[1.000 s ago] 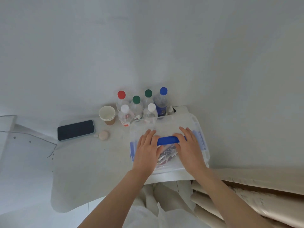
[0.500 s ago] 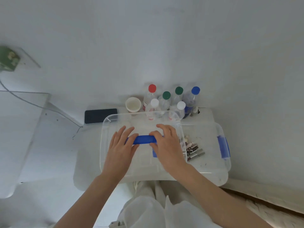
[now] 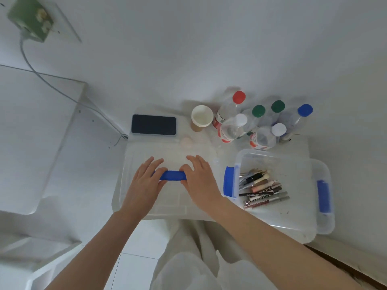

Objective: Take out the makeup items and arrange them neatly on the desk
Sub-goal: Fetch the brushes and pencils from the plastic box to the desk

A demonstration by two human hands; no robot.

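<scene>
Both hands, left hand (image 3: 144, 185) and right hand (image 3: 201, 181), rest with straight fingers on the clear lid (image 3: 167, 197) beside its blue handle (image 3: 172, 175); lay it flat, clear of the open box (image 3: 301, 218), where the makeup pencils (image 3: 263, 191) wait

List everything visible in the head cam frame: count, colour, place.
lid: 1, clear with blue handle, desk left of the bin
storage bin: 1, clear with blue latches, open, desk right
makeup items: a pile, mixed black, brown, beige, silver, inside the bin
bottles: 6, clear; caps red, 2 green, blue, 2 white; desk back
paper cup: 1, white inside, left of the bottles
phone: 1, dark, desk back left
makeup sponge: 1, pinkish, near the phone
wall socket: 1, green, upper left, cable attached
left hand: on the lid handle
right hand: on the lid handle
</scene>
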